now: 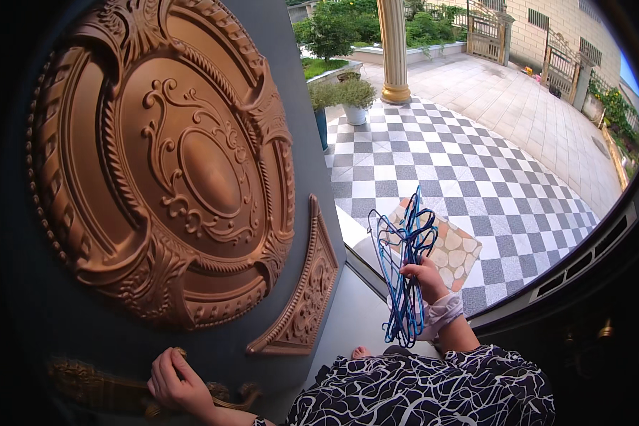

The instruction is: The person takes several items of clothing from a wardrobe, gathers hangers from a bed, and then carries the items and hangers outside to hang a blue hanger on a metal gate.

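Observation:
In my right hand (428, 279) is a bundle of thin blue hangers (404, 250), some light and some dark, gripped around the middle with their hooks and loops sticking out. A light fabric cuff or scrunchie (444, 314) circles that wrist. My left hand (178, 381) is curled at the ornate brass door handle (239, 396), low on the dark door (277, 298). Part of the handle is hidden behind this hand, and a small brass knob (180, 351) shows at its fingertips. Large copper-coloured oval relief (213, 170) decorates the door.
Beyond the threshold lies a stone-patterned doormat (452, 250) on checkered tiles (420, 154). A potted plant (357, 98) and a fluted column (394, 53) stand outside. The dark door frame (554, 298) borders the right side. A bare foot (360, 352) shows below me.

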`<state>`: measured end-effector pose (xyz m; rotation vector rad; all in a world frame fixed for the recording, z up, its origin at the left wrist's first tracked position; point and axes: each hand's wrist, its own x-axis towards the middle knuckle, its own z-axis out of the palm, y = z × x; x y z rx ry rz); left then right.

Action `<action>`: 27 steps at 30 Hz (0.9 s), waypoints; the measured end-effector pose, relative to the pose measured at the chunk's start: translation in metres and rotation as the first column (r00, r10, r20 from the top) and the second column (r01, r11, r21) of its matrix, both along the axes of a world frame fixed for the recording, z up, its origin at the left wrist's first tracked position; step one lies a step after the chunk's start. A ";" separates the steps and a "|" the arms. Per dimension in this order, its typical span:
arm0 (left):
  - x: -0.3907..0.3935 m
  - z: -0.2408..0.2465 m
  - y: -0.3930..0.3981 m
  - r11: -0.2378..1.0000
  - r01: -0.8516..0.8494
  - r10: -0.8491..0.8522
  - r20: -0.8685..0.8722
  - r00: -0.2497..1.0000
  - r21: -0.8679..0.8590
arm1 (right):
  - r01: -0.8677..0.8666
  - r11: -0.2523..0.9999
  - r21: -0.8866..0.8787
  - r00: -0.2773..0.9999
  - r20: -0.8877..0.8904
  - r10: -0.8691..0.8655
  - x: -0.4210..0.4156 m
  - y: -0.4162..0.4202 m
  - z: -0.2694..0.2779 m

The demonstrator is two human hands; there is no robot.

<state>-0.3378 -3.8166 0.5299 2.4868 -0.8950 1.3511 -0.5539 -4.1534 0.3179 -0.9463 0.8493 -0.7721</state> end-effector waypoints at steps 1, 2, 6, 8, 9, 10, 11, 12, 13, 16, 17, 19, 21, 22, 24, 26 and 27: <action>0.006 -0.003 0.000 1.000 -0.005 0.006 0.063 0.998 -0.018 | -0.007 1.000 -0.004 1.000 0.008 0.007 0.003 -0.017 0.001; 0.010 -0.007 -0.001 0.999 0.016 -0.012 0.118 0.993 -0.032 | 0.017 1.000 0.022 1.000 0.017 -0.018 0.007 -0.033 0.002; 0.026 -0.016 -0.010 0.987 -0.078 0.113 0.261 0.959 -0.142 | 0.019 0.994 0.108 0.998 0.050 -0.024 0.021 -0.100 0.006; 0.033 -0.018 -0.018 0.969 -0.081 0.150 0.298 0.943 -0.233 | 0.050 0.990 0.130 0.998 0.032 -0.054 0.034 -0.135 0.007; 0.033 -0.018 -0.021 0.898 -0.368 0.380 0.000 0.925 -0.242 | 0.035 0.992 0.121 0.997 0.059 -0.043 0.039 -0.153 0.007; 0.037 -0.019 -0.027 0.920 -0.251 0.295 0.110 0.949 -0.301 | 0.028 0.993 0.113 0.997 0.073 -0.037 0.044 -0.172 0.006; 0.039 -0.019 -0.032 0.910 -0.189 0.262 0.156 0.952 -0.370 | 0.004 0.997 0.078 0.993 0.119 -0.014 0.050 -0.190 0.004; 0.044 -0.018 -0.039 0.892 -0.123 0.231 0.206 0.951 -0.435 | 0.017 0.995 0.103 0.989 0.142 -0.032 0.060 -0.210 0.001; 0.048 -0.019 -0.045 0.868 -0.052 0.204 0.258 0.944 -0.494 | 0.025 0.991 0.128 0.992 0.116 -0.040 0.070 -0.230 -0.002; 0.068 -0.017 -0.057 0.921 -0.068 0.270 0.500 0.823 -0.384 | 0.045 0.989 0.139 0.997 0.063 -0.055 0.104 -0.297 -0.009; 0.074 -0.018 -0.059 0.920 -0.103 0.296 0.500 0.814 -0.377 | 0.015 0.996 0.086 0.996 0.087 -0.023 0.116 -0.318 -0.011; 0.083 -0.023 -0.063 0.890 -0.157 0.369 0.475 0.799 -0.428 | -0.005 0.995 0.103 0.996 0.085 -0.004 0.140 -0.363 -0.011; 0.088 -0.031 -0.067 0.826 -0.266 0.492 0.405 0.771 -0.496 | -0.076 0.985 0.157 0.995 0.077 0.064 0.159 -0.405 -0.012; 0.089 -0.034 -0.070 0.779 -0.326 0.563 0.369 0.740 -0.535 | -0.097 0.984 0.148 0.993 0.081 0.086 0.170 -0.428 -0.011; 0.088 -0.038 -0.079 0.659 -0.491 0.726 0.309 0.615 -0.571 | -0.127 0.984 0.127 0.991 0.062 0.120 0.191 -0.468 -0.010; 0.083 -0.038 -0.092 0.661 -0.515 0.738 0.348 0.578 -0.546 | -0.146 0.982 0.121 0.989 0.020 0.144 0.208 -0.502 -0.009; 0.080 -0.037 -0.100 0.664 -0.529 0.741 0.369 0.561 -0.529 | -0.179 0.979 0.093 0.984 -0.003 0.180 0.215 -0.517 -0.009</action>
